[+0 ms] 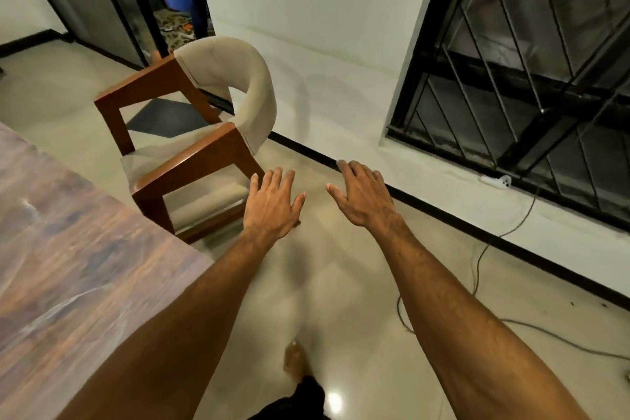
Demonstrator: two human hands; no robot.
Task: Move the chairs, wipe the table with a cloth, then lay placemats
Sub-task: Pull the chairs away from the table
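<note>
A wooden-framed armchair with a curved beige upholstered back stands on the glossy cream tiled floor, just beside the far end of the brown wood-grain bench that fills the left of the view. Both arms reach out toward it. The left hand is spread flat, palm down, fingers loosely apart, just at the chair's near right corner; whether it touches the frame I cannot tell. The right hand is likewise spread and empty, hovering over bare floor to the right of the chair. Neither hand holds a cloth or placemat, and none is in view, so this looks like the chair-moving stage.

Risks from here: a dark cable trails across the floor at the right near the barred window, and a bare foot is stepping forward, so dragging the chair rightward could snag the cable or trip the person. The polished tiles may let the chair legs skid.
</note>
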